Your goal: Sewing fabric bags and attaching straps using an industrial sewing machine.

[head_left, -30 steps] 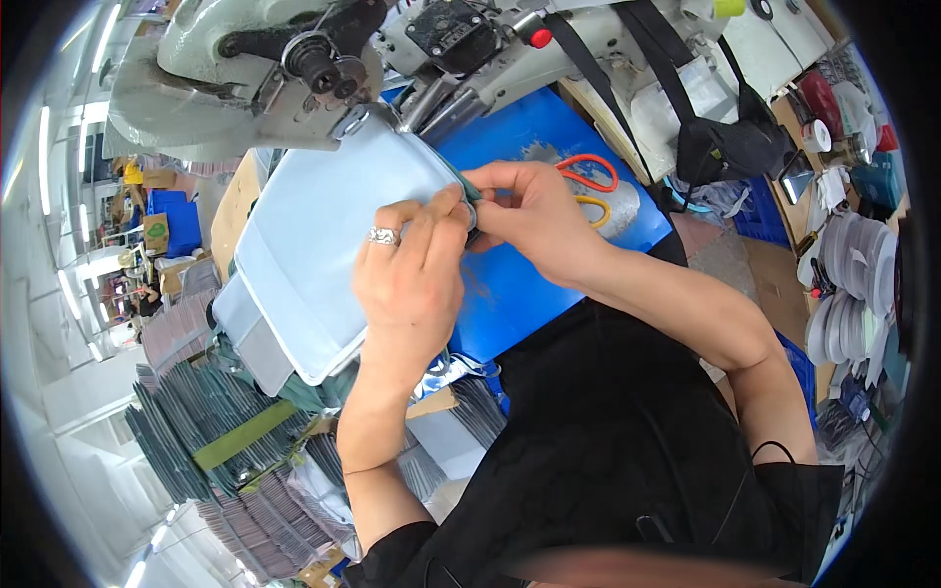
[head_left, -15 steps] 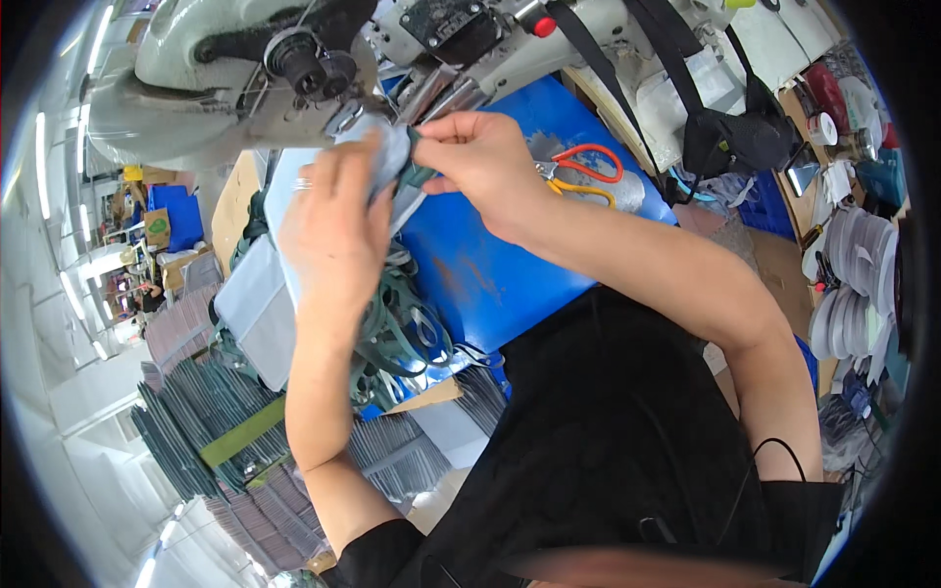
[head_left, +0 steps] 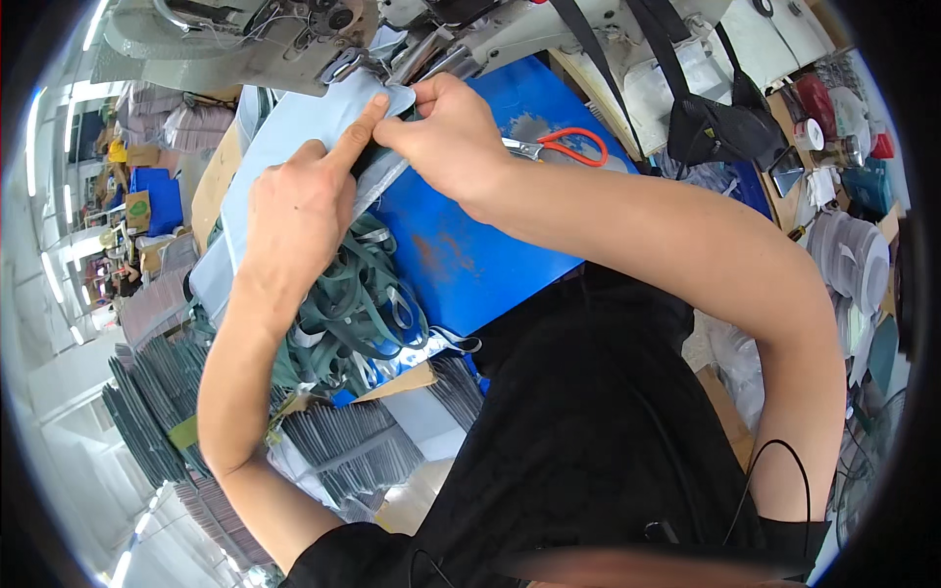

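Observation:
A pale blue fabric piece (head_left: 312, 120) lies under the sewing machine head (head_left: 323, 29) at the top of the view. My left hand (head_left: 302, 201) rests on it, index finger stretched toward its upper edge and the other fingers partly curled. My right hand (head_left: 446, 137) pinches the fabric's right edge between thumb and fingers, close to the machine's metal guide (head_left: 431, 57). Just beyond my right forearm lie scissors (head_left: 573, 145) with a red handle, partly covered by the arm. Whatever is under my left palm stays hidden.
A blue work surface (head_left: 461, 245) spreads below my right hand. Tangled green straps (head_left: 343, 304) hang beside my left forearm, above stacked grey-green panels (head_left: 343, 441). A black strapped pouch (head_left: 725, 132) sits at upper right, and white rolls (head_left: 851, 255) stand at far right.
The bunched fabric now lies flatter and spread out. My left hand has shifted left and lowered onto it with the index finger extended. My right hand still pinches at the edge, slightly farther left.

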A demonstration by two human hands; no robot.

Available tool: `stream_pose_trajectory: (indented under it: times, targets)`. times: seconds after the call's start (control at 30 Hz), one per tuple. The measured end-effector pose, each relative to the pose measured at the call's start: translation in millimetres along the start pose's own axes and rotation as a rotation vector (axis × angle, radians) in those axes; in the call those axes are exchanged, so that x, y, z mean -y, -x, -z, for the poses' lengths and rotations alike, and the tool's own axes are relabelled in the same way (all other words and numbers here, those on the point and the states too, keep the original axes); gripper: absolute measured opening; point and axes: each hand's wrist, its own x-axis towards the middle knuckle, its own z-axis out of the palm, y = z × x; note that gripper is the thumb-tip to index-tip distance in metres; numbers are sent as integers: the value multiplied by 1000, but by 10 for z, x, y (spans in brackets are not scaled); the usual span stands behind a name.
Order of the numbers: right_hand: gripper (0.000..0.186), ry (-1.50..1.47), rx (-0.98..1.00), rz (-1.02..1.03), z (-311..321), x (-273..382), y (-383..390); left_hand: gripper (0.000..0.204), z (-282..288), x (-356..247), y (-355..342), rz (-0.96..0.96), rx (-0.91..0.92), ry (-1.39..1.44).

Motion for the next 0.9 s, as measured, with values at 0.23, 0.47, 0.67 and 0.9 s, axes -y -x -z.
stream_pose_trajectory:
  times: [0.23, 0.47, 0.67, 0.9]
  targets:
    - [39, -58, 269, -43, 353, 32, -43, 54, 218, 147, -136, -107, 92, 303]
    - [34, -255, 358, -129, 422, -62, -14, 47, 310, 177, -211, -221, 156, 362]
    - [26, -394, 265, -131, 271, -112, -84, 49, 454, 16, -347, -136, 213, 200]
    - [26, -321, 258, -205, 322, 12, -78, 41, 399, -117, -326, -120, 154, -65]
